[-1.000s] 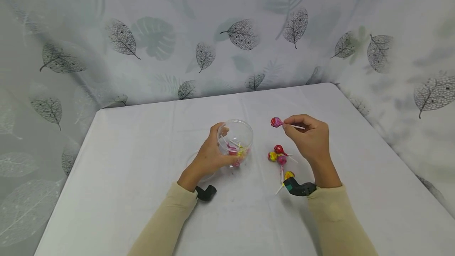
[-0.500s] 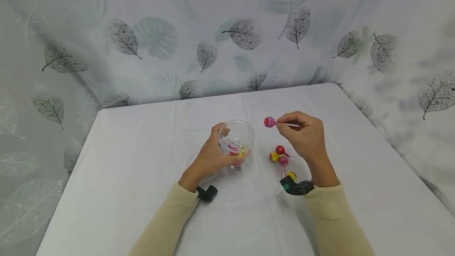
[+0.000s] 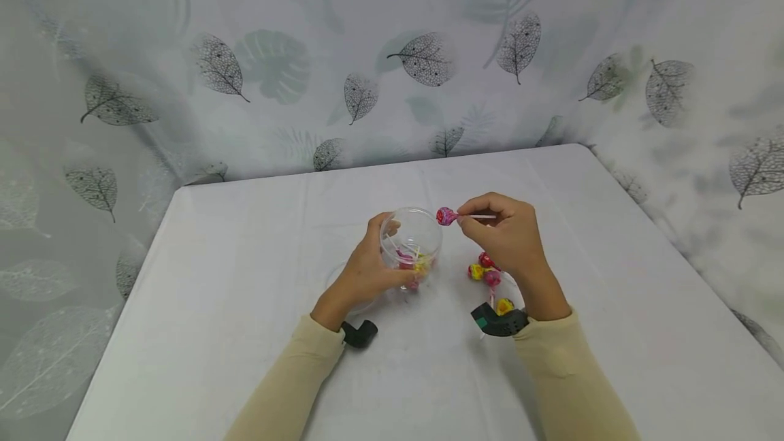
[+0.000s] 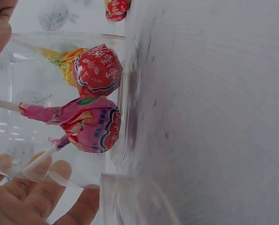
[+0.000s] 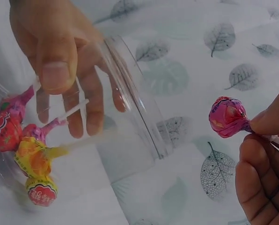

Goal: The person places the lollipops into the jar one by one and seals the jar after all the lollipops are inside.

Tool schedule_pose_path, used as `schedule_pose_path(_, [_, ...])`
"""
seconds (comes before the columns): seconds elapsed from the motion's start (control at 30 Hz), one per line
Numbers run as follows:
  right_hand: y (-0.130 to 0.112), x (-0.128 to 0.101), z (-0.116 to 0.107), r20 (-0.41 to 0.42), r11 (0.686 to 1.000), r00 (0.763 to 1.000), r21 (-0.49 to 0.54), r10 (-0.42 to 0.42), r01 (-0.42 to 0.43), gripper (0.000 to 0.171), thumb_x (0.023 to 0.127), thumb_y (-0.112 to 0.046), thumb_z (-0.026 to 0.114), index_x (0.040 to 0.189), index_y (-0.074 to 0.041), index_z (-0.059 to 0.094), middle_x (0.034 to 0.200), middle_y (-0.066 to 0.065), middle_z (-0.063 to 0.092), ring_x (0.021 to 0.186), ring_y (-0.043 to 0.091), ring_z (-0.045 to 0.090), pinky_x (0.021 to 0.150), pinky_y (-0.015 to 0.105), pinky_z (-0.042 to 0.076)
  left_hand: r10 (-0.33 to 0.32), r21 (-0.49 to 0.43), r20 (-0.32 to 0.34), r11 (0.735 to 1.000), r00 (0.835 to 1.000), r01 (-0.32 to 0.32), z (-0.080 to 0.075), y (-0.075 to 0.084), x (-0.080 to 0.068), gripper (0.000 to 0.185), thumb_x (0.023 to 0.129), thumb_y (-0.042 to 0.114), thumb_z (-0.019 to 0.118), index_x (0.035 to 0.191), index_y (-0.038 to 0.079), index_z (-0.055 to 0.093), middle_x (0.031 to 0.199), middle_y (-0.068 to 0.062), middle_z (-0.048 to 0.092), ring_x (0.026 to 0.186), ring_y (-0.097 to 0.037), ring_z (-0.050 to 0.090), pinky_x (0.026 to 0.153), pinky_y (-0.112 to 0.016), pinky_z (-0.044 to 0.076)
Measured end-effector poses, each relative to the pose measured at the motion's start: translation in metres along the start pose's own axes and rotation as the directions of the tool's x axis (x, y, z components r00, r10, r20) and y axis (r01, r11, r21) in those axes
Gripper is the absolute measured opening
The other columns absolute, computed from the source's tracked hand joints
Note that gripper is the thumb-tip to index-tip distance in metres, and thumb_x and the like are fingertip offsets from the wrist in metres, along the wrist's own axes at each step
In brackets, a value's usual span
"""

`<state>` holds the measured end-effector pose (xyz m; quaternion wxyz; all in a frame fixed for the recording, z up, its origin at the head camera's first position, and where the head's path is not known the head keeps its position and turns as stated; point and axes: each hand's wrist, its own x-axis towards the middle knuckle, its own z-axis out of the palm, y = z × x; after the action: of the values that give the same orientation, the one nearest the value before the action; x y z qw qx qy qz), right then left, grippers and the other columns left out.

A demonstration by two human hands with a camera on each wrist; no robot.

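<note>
My left hand (image 3: 367, 267) grips a clear plastic jar (image 3: 431, 240), its thumb in front and its fingers round the far side. Inside, near the bottom, lie several wrapped lollipops (image 5: 34, 157), pink, red and yellow, with white sticks pointing up toward the mouth. My right hand (image 3: 508, 233) pinches a pink-and-red lollipop (image 3: 446, 216) by its stick, just behind the wrapped head, between thumb and index finger. That head points left, right beside the jar's rim at the upper right. In the right wrist view the held lollipop (image 5: 227, 117) shows apart from the jar's mouth.
Below my right hand several loose lollipops lie on the white table, among them a red one (image 3: 486, 260), a pink one (image 3: 493, 278) and a yellow one (image 3: 505, 306). A clear round lid (image 3: 333, 276) lies partly under my left hand. Leaf-patterned cloth (image 3: 282, 67) hangs behind the table.
My right hand has moved left with the pink lollipop, bringing its head close to the jar's rim. The left hand and the jar have stayed nearly in place.
</note>
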<state>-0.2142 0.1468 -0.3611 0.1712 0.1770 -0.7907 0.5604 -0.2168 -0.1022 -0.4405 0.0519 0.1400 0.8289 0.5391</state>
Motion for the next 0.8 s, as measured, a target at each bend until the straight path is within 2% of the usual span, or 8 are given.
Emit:
schedule_pose_path(0.17, [0.001, -0.001, 0.009, 0.076, 0.999, 0.997, -0.04, -0.01, 0.013, 0.01, 0.088, 0.005, 0.074, 0.09, -0.003, 0.078, 0.09, 0.008, 0.077, 0.082, 0.011, 0.072, 0.075, 0.021, 0.058, -0.013, 0.007, 0.003, 1.0, 1.0, 0.013, -0.001, 0.001, -0.001, 0.111, 0.073, 0.031, 0.097, 0.158, 0.026, 0.025, 0.156, -0.01, 0.049, 0.128, -0.025, 0.056, 0.108, -0.053, 0.046])
schedule_pose_path(0.3, [0.002, -0.002, 0.015, 0.11, 0.996, 0.994, -0.089, -0.02, 0.029, 0.012, 0.087, 0.005, 0.074, 0.09, -0.005, 0.079, 0.09, 0.004, 0.078, 0.082, 0.014, 0.073, 0.074, 0.022, 0.058, 0.004, 0.002, 0.001, 1.0, 1.0, -0.004, -0.002, 0.001, -0.001, 0.11, 0.073, 0.028, 0.096, 0.157, 0.028, 0.026, 0.154, -0.011, 0.05, 0.126, -0.025, 0.057, 0.108, -0.052, 0.046])
schedule_pose_path(0.63, [0.006, -0.003, 0.022, 0.194, 0.993, 0.98, -0.096, -0.048, 0.067, 0.017, 0.085, 0.008, 0.072, 0.092, -0.006, 0.08, 0.09, 0.004, 0.078, 0.079, 0.019, 0.075, 0.072, 0.028, 0.059, 0.017, 0.003, 0.007, 1.0, 1.0, -0.017, -0.001, 0.002, -0.001, 0.108, 0.073, 0.024, 0.095, 0.155, 0.031, 0.025, 0.157, -0.011, 0.047, 0.135, -0.028, 0.053, 0.111, -0.054, 0.044])
schedule_pose_path(0.8, [0.005, -0.003, 0.021, 0.21, 0.993, 0.977, -0.099, -0.041, 0.063, 0.016, 0.088, 0.0, 0.078, 0.103, -0.005, 0.08, 0.091, 0.004, 0.077, 0.078, 0.017, 0.069, 0.072, 0.025, 0.057, 0.017, 0.002, 0.003, 1.0, 1.0, -0.017, -0.001, 0.001, -0.001, 0.108, 0.073, 0.024, 0.095, 0.155, 0.031, 0.026, 0.155, -0.01, 0.049, 0.135, -0.029, 0.053, 0.11, -0.053, 0.044])
